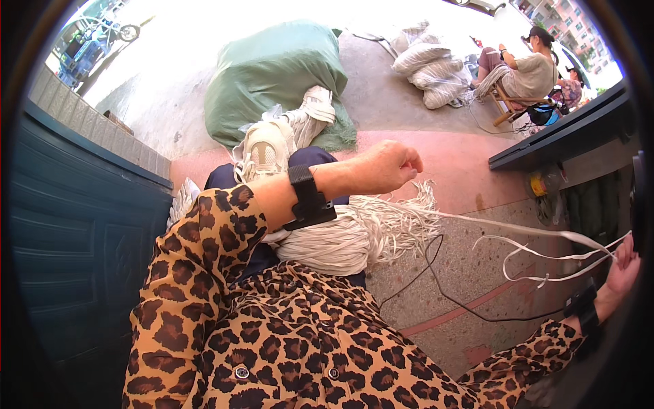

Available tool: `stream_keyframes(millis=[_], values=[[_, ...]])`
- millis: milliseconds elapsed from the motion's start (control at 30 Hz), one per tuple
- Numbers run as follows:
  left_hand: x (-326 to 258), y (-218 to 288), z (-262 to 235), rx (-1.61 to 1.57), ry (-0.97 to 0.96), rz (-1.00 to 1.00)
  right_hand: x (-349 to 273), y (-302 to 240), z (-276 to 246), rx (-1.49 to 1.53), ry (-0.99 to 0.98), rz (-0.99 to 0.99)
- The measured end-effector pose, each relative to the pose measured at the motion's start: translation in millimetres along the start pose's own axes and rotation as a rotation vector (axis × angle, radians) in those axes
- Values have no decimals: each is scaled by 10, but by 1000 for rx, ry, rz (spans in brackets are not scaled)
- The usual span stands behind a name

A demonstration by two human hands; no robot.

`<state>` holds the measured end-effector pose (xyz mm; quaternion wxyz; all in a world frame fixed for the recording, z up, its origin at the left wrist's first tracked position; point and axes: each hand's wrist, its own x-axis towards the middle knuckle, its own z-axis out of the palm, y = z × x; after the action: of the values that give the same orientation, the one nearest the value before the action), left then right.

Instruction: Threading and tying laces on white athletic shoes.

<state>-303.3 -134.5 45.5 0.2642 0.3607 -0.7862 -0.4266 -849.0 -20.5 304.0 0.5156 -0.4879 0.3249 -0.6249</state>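
Observation:
A thick bundle of white shoelaces (327, 238) lies across my lap, its loose ends spreading to the right. Above it, my left hand (385, 167) is closed with curled fingers, and whatever they may hold is hidden. Far out to the right, my right hand (623, 264) pinches several white laces (575, 237). One of these stretches back toward the bundle, while others hang in loops. An off-white sneaker (267, 148) rests by my knees, beyond my left forearm. Another pale shoe (317, 105) lies behind it against a large green sack (272, 68).
A dark cable (470, 315) curves over the speckled floor to my right wrist strap. Dark blue door panels (82, 232) stand at the left. White sacks (432, 71) lie outside, near a seated person (531, 71). A plastic bottle (545, 183) is by the right door.

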Motion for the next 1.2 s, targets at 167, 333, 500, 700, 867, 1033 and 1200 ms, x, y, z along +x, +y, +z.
stream_keyframes(millis=[167, 333, 500, 700, 867, 1033, 1200], values=[[-29, 52, -121, -25, 104, 16, 206, 1568, 1731, -239, 419, 228], [-200, 239, -287, -107, 291, 322, 465, 2591, 2860, -427, -453, 650], [-334, 139, -581, -281, -44, 33, 521, 2918, 3683, -397, -750, 546], [-1465, -358, -1536, -173, 561, -274, 434, 3591, 3569, -388, -402, 317], [-3157, -572, -1916, 23, 1068, -382, 647, 4257, 2421, -323, -185, 465], [-5049, -57, -1179, 126, 1379, -673, 1286, 4858, 1297, -555, 40, 657], [-5802, 386, -284, 160, 1670, -920, 916, 4737, 2125, -402, -130, 565]])
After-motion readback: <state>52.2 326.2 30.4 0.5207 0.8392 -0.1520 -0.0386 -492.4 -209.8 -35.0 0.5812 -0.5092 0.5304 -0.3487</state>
